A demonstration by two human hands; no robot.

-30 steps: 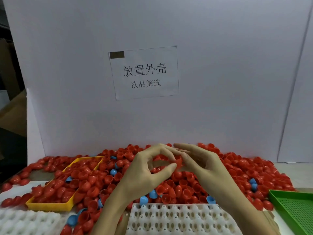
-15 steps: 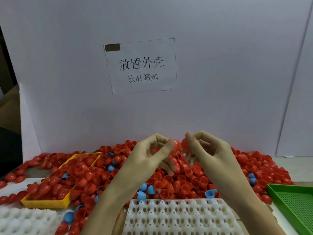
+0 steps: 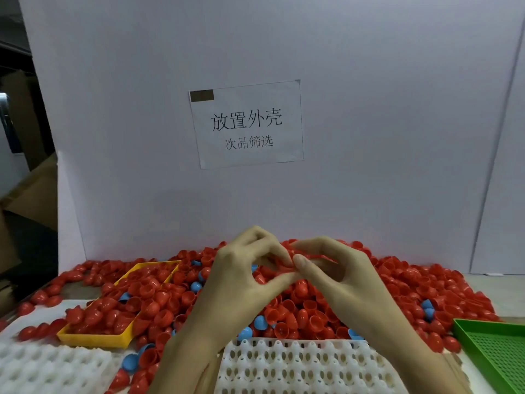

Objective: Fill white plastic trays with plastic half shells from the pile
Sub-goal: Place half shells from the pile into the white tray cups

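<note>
A big pile of red half shells (image 3: 397, 291), with a few blue ones, covers the back of the table. My left hand (image 3: 241, 268) and my right hand (image 3: 332, 274) meet above the pile, and both pinch a red half shell (image 3: 287, 261) between thumbs and fingertips. In front of me lies a white plastic tray (image 3: 298, 368) with rows of pegs, all bare. A second white tray (image 3: 48, 371) sits at the lower left.
A yellow bin (image 3: 93, 336) holding red shells stands left of the pile. A green perforated tray (image 3: 500, 354) sits at the right edge. A white board with a paper sign (image 3: 247, 125) closes off the back of the table.
My hands were together, drew slightly apart with a shell in each, and have come together again on a red shell. The camera has tilted a little.
</note>
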